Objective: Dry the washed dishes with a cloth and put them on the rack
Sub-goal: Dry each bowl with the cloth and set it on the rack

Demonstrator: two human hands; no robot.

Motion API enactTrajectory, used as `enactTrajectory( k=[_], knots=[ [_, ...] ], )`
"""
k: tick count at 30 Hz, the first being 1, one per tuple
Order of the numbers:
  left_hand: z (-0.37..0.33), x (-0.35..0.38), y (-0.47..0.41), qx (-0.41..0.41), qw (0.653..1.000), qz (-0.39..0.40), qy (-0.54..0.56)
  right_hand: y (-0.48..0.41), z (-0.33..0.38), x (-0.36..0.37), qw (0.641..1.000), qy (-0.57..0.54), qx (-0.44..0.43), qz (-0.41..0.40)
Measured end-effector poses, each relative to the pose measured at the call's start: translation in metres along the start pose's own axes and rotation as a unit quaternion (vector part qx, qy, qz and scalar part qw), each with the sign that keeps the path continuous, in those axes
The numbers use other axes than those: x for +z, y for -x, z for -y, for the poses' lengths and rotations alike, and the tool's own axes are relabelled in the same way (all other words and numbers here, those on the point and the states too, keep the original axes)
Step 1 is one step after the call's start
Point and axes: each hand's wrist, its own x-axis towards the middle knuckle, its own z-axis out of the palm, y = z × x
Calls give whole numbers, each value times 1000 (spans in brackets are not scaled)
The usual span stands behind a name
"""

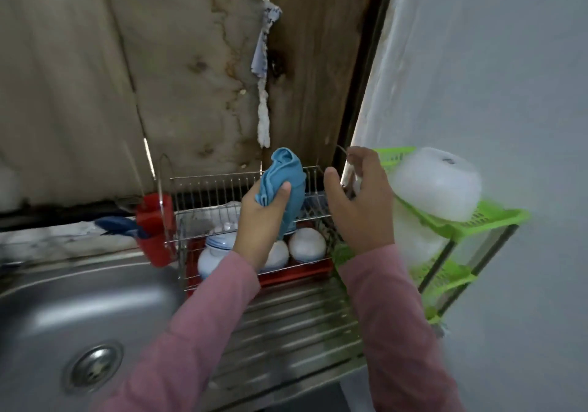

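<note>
Scanning left to right. Sink (95,300), 8 o'clock: open basin, elbow room for me. Rack (222,178), centre: bowls (307,244) upturned on lower tier. Left hand (261,220) grips cloth (283,173) above bowls; hanging end may snag wire. Right hand (359,201), 3 o'clock of cloth: fingers curled, holding anything or not I cannot tell. Green shelf (496,217) crowds right; knuckle could knock white cover (436,182).
</note>
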Motion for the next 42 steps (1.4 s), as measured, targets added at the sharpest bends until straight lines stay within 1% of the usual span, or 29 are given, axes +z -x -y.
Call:
enactTrajectory(
  k=[2, 3, 7, 10, 13, 16, 19, 22, 24, 28, 31, 37, 42],
  knots=[
    [-8, -39, 24, -10, 1000, -21, -16, 33, 19, 22, 995, -73, 51, 46],
    [-13, -60, 38, -15, 999, -37, -19, 51, 28, 33, 991, -96, 61, 66],
    [-26, -144, 99, -38, 992, -115, -27, 127, 60, 81, 979, -123, 69, 145],
    [-33, -209, 149, -61, 981, -168, -67, 184, 90, 120, 960, -132, 98, 225],
    [-41, -271, 202, -66, 964, -235, -103, 246, 125, 151, 929, -146, 123, 318],
    [-46, -324, 256, -75, 946, -291, -123, 307, 158, 176, 896, -152, 107, 403],
    [-50, -368, 305, -77, 927, -346, -125, 365, 184, 197, 856, -149, 86, 488],
    [-47, -406, 345, -91, 900, -407, -131, 408, 202, 219, 815, -146, 87, 554],
    [-43, -429, 367, -101, 879, -449, -123, 429, 212, 236, 795, -132, 78, 587],
    [-37, -475, 394, -119, 842, -513, -115, 457, 234, 277, 765, -114, 69, 630],
    [-37, -515, 396, -125, 823, -542, -114, 469, 255, 316, 752, -125, 67, 644],
    [-44, -618, 366, -105, 802, -573, -131, 479, 303, 415, 748, -140, 72, 644],
    [-57, -699, 328, -91, 788, -598, -115, 474, 338, 490, 742, -141, 101, 648]
  ],
)
